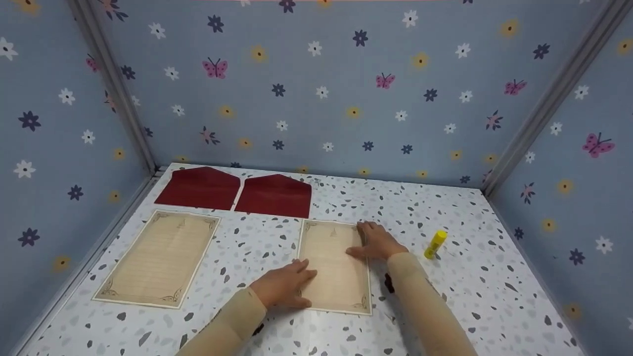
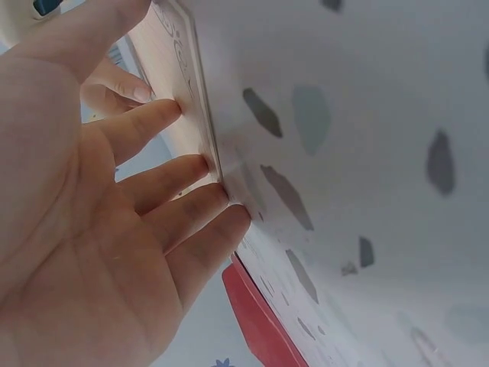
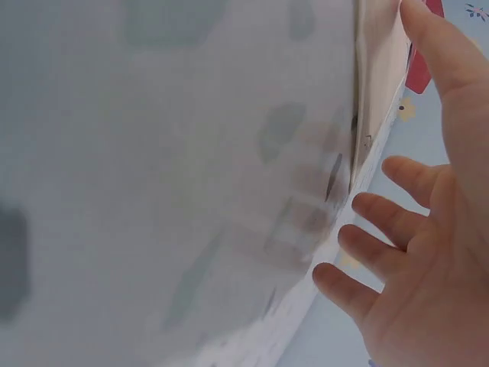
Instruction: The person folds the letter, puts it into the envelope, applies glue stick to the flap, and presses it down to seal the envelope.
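A beige bordered sheet (image 1: 334,277) lies flat on the speckled table between both hands. My left hand (image 1: 284,285) rests at its left edge, fingers spread and relaxed; in the left wrist view the fingertips of the left hand (image 2: 114,214) touch the paper's edge and the table. My right hand (image 1: 380,242) is at the sheet's upper right, thumb over the paper, fingers near the top right corner. In the right wrist view the right hand (image 3: 428,222) has its fingers apart beside the sheet (image 3: 378,84), holding nothing.
A second beige sheet (image 1: 160,259) lies on the left of the table (image 1: 247,257). Behind it are two red envelopes, one at the back left (image 1: 200,188) and another beside it (image 1: 274,196). A yellow glue stick (image 1: 435,244) is on the right. Patterned panels enclose the table.
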A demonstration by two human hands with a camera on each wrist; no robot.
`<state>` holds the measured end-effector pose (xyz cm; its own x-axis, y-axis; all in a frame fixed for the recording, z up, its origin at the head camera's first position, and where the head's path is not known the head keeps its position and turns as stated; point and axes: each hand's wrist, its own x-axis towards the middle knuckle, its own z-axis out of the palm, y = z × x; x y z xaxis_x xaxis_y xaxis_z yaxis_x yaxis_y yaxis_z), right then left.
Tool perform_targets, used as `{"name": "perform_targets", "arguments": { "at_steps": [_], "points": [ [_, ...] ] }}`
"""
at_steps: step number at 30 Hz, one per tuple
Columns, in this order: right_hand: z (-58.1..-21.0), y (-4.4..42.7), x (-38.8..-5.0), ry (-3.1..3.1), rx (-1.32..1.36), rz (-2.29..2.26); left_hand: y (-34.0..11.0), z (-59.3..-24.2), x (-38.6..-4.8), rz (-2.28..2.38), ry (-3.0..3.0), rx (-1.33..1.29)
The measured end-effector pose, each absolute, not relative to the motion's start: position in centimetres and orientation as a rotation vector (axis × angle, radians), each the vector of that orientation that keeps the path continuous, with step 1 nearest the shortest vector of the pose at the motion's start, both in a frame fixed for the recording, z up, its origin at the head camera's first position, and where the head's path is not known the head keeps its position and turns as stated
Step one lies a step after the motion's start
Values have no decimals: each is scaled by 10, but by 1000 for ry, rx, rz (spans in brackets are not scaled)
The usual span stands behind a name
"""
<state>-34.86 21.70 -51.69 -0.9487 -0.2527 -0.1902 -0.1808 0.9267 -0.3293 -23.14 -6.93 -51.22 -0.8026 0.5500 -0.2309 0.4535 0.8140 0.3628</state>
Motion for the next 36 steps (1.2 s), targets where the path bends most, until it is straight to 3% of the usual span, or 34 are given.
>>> {"name": "perform_targets", "arguments": {
  "at_steps": [15,36],
  "points": [
    [-518,214,-363,2931,-371,-293,-69,-512,-230,414,2696,764],
    [-516,209,-380,2781,-106,-482,-69,-512,-231,425,2678,745]
  ]
}}
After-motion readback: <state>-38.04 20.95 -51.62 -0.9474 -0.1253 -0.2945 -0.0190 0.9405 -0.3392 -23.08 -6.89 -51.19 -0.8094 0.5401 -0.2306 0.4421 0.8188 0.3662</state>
